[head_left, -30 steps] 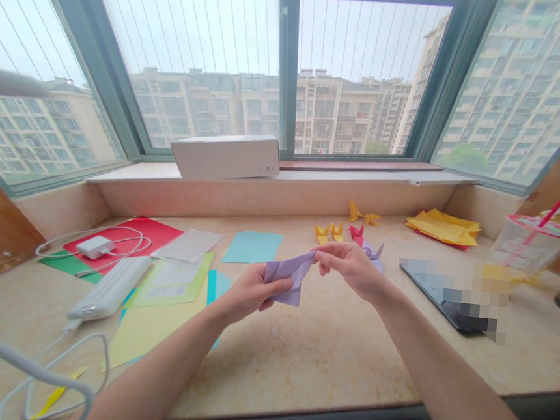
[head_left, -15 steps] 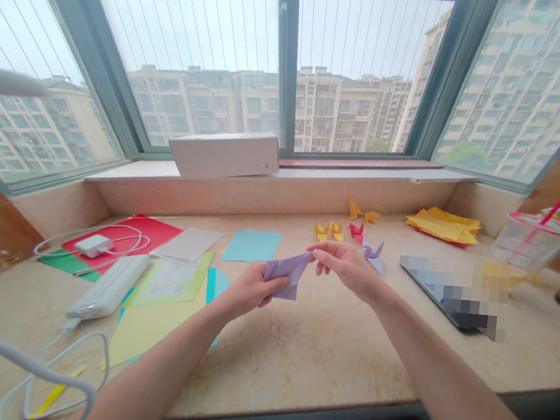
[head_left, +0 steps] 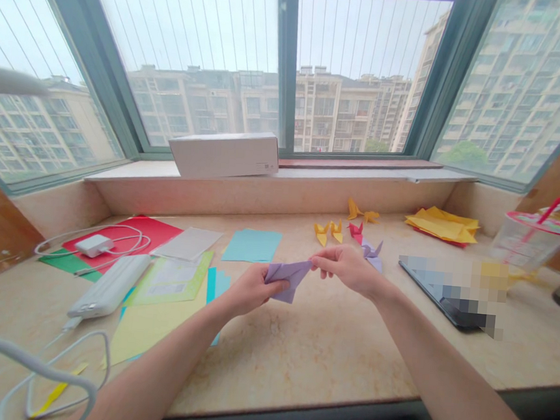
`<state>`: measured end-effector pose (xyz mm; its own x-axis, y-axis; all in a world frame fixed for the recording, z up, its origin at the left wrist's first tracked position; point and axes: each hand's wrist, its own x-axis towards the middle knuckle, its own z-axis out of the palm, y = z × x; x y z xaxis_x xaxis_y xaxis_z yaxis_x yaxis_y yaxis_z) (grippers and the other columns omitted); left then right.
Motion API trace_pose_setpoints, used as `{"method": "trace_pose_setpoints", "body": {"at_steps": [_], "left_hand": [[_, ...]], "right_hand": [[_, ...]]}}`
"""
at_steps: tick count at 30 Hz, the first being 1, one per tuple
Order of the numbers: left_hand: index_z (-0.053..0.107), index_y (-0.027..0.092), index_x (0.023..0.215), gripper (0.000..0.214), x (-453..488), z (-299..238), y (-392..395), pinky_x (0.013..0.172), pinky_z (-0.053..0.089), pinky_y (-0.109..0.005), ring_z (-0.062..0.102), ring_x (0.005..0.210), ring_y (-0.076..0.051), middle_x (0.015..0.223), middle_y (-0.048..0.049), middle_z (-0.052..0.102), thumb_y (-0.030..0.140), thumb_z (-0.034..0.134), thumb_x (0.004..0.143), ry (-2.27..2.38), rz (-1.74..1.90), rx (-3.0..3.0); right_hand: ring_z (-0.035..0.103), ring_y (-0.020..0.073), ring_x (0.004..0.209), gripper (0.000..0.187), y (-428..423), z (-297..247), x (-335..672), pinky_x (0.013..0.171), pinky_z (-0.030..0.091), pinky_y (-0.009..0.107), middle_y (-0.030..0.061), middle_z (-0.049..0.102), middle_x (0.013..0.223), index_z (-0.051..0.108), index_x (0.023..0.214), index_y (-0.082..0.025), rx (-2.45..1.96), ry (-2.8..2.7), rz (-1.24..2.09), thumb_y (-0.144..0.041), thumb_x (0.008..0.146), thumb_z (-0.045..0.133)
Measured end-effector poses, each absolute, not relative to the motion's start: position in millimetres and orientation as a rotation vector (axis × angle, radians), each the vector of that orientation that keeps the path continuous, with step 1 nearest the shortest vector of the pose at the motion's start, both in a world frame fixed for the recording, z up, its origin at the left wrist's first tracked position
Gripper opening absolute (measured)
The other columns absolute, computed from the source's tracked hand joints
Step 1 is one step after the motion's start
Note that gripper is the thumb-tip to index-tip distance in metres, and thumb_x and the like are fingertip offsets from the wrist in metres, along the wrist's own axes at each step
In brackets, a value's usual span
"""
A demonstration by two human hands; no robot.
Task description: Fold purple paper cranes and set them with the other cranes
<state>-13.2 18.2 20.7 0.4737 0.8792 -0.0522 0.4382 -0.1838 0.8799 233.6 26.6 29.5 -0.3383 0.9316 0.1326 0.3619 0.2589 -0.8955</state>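
A folded lilac paper (head_left: 288,277) is held above the marble counter (head_left: 326,351) between both hands. My left hand (head_left: 248,291) grips its lower left part with closed fingers. My right hand (head_left: 348,268) pinches its upper right tip between thumb and fingers. Just behind my right hand lie several small folded paper cranes: a lilac one (head_left: 373,253), a red one (head_left: 355,230), yellow ones (head_left: 328,231) and an orange one (head_left: 361,212).
Coloured sheets (head_left: 252,245) lie at the left and middle, with a white power bank (head_left: 109,286), a charger (head_left: 92,244) and cables. A tablet (head_left: 442,293) lies at the right, beside a plastic cup (head_left: 527,241). A yellow paper stack (head_left: 442,226) and a white box (head_left: 223,154) sit behind.
Both hands have dropped slightly with the lilac paper, and its tip now lies flatter between them. Nothing else has moved.
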Motion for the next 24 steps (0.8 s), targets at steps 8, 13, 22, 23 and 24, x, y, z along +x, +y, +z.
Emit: {"method": "trace_pose_setpoints", "body": {"at_steps": [8,13,22,23,24], "left_hand": [[0.065,0.013,0.094,0.033,-14.5,19.8,18.8,0.046,0.024,-0.021,0.033,0.048,-0.007,0.059,0.0061,0.043,0.044,0.063,0.082,1.035,0.579,1.727],[0.063,0.014,0.09,0.031,-14.7,21.6,19.0,0.046,0.023,-0.021,0.032,0.047,-0.007,0.057,0.0067,0.042,0.044,0.063,0.082,1.005,0.6,1.695],[0.064,0.013,0.089,0.03,-15.5,21.7,19.1,0.048,0.024,-0.022,0.034,0.048,-0.008,0.057,0.0063,0.044,0.042,0.063,0.082,1.07,0.625,1.714],[0.064,0.013,0.089,0.029,-15.4,21.7,19.0,0.048,0.024,-0.022,0.034,0.048,-0.008,0.057,0.0063,0.044,0.042,0.062,0.082,1.074,0.626,1.721],[0.064,0.014,0.088,0.028,-15.3,21.7,18.8,0.048,0.024,-0.022,0.034,0.048,-0.008,0.057,0.0064,0.044,0.041,0.062,0.082,1.074,0.627,1.726]], "right_hand": [[0.061,0.0165,0.065,0.032,28.7,23.9,231.5,0.06,0.043,0.028,0.0056,0.072,0.069,0.075,0.089,-0.014,-1.168,-1.816,0.966,-0.04,0.091,0.058],[0.063,0.0173,0.068,0.029,30.7,22.3,230.9,0.066,0.046,0.03,0.0063,0.073,0.071,0.075,0.092,-0.014,-1.092,-1.828,0.969,-0.037,0.092,0.057],[0.064,0.0152,0.065,0.036,29.9,25.2,233.0,0.059,0.045,0.028,0.0082,0.074,0.083,0.075,0.089,-0.014,-1.161,-1.746,0.952,-0.044,0.092,0.056],[0.063,0.0148,0.063,0.036,29.5,25.5,233.0,0.057,0.044,0.027,0.007,0.073,0.078,0.075,0.086,-0.014,-1.179,-1.761,0.938,-0.045,0.092,0.056],[0.062,0.0145,0.061,0.035,28.9,25.9,232.9,0.056,0.043,0.026,0.0056,0.071,0.073,0.075,0.085,-0.015,-1.197,-1.771,0.923,-0.045,0.091,0.057]]}}
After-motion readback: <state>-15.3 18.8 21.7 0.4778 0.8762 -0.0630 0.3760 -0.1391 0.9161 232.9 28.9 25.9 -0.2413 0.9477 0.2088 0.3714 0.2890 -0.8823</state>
